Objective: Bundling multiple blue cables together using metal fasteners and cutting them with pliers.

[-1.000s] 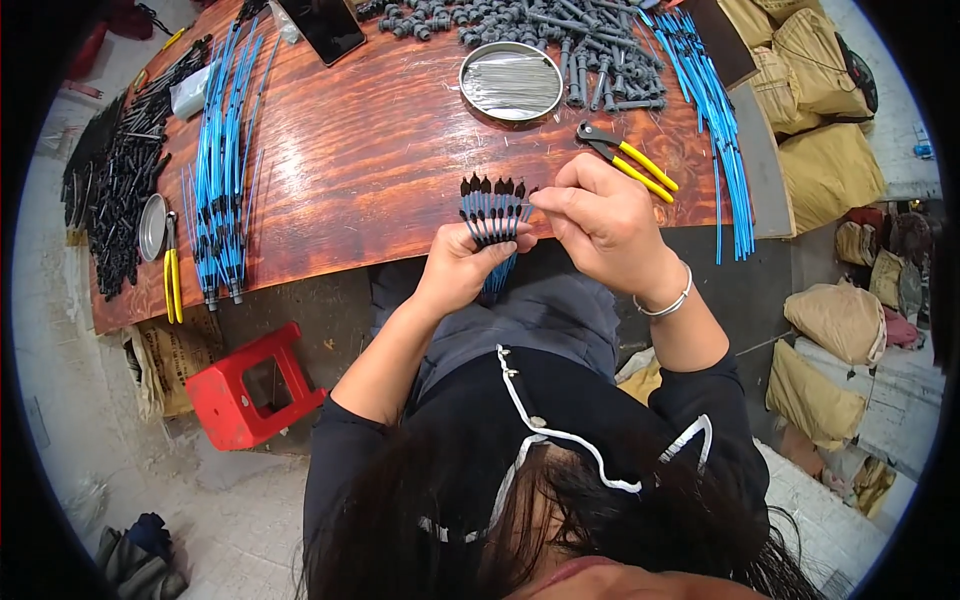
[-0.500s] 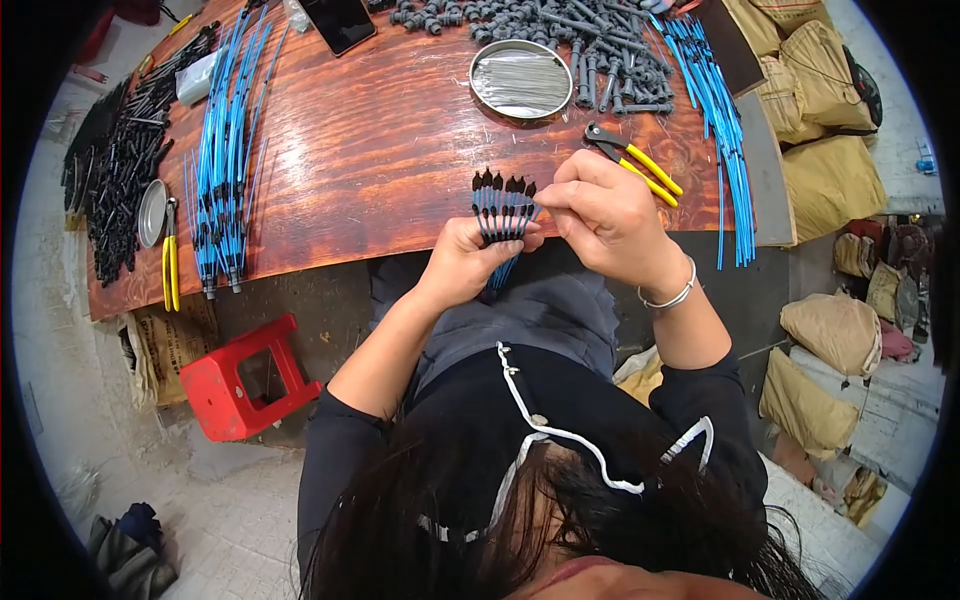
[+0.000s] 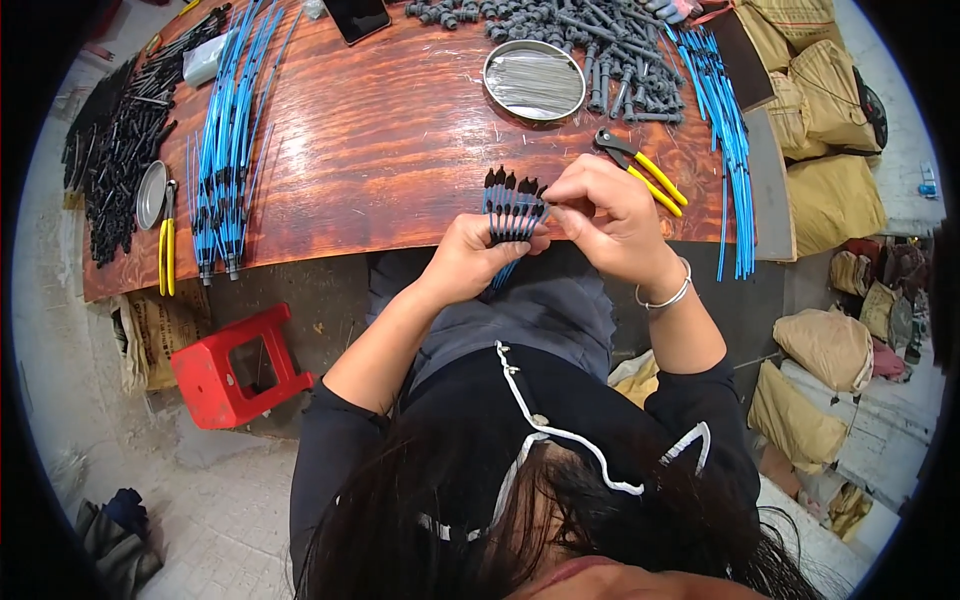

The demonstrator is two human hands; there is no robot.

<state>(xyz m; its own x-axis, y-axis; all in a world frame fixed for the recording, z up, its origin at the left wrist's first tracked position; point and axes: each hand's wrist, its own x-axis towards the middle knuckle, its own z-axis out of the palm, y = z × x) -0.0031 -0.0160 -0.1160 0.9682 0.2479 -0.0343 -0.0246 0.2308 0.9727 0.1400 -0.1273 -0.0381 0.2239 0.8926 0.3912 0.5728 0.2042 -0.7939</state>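
My left hand is closed around a bundle of thin tubes with black tips. The tips fan upward above the fingers, and blue tube ends hang below the fist. Beside the right edge of the fan, my right hand is closed in a pinch of thumb and forefinger. Whatever sits in that pinch is too small to make out. Just beyond this hand lie yellow-handled pliers. Farther back is a round metal dish holding many thin silvery wires.
Grey plastic fittings are heaped at the back of the wooden table. Blue tubes lie right, more blue tubes left, near black parts and other pliers. A red stool stands lower left; sacks line the right.
The table and the things on it have shifted slightly in view. Both hands keep their hold; my right hand has shifted slightly against the right edge of the bundle.
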